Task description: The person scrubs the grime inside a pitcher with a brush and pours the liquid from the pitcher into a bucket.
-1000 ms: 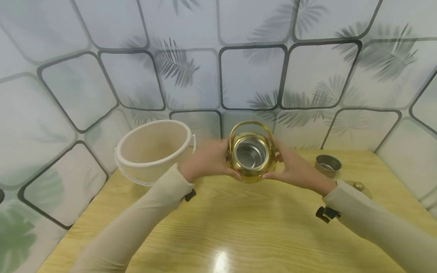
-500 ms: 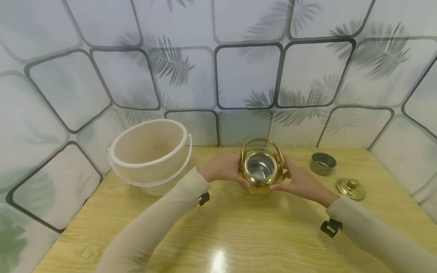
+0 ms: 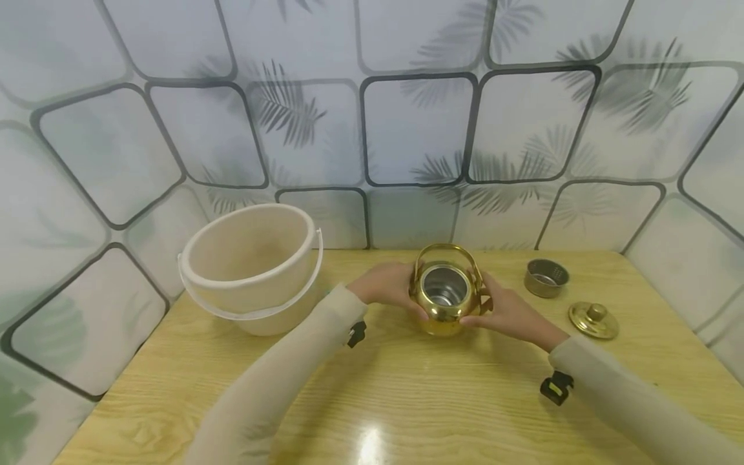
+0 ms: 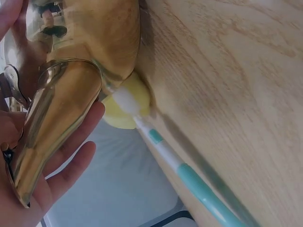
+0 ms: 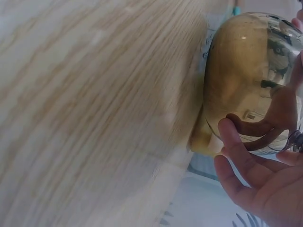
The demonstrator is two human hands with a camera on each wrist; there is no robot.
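Note:
A gold teapot [image 3: 443, 323] with a raised arched handle [image 3: 446, 247] stands lidless at the back of the table, its steel inside visible. My left hand [image 3: 391, 285] holds it on the spout side; in the left wrist view the fingers lie behind the spout [image 4: 66, 104]. My right hand [image 3: 504, 314] holds the opposite side, fingertips [image 5: 228, 130] against the shiny body in the right wrist view. Behind the teapot, hidden from the head view, are a yellow rounded thing [image 4: 116, 117] and a teal-and-white stick [image 4: 196, 184], perhaps a brush handle.
To the left stands a cream bucket [image 3: 261, 289] with its white bail hanging in front. A perforated metal strainer [image 3: 545, 285] and the gold lid [image 3: 594, 320] lie on the wooden table [image 3: 418, 400] at right. A patterned wall [image 3: 418, 129] closes off the back.
Both hands have brought the teapot down from above the table and slightly to the right. The strainer and lid, partly covered by my right arm before, now show fully.

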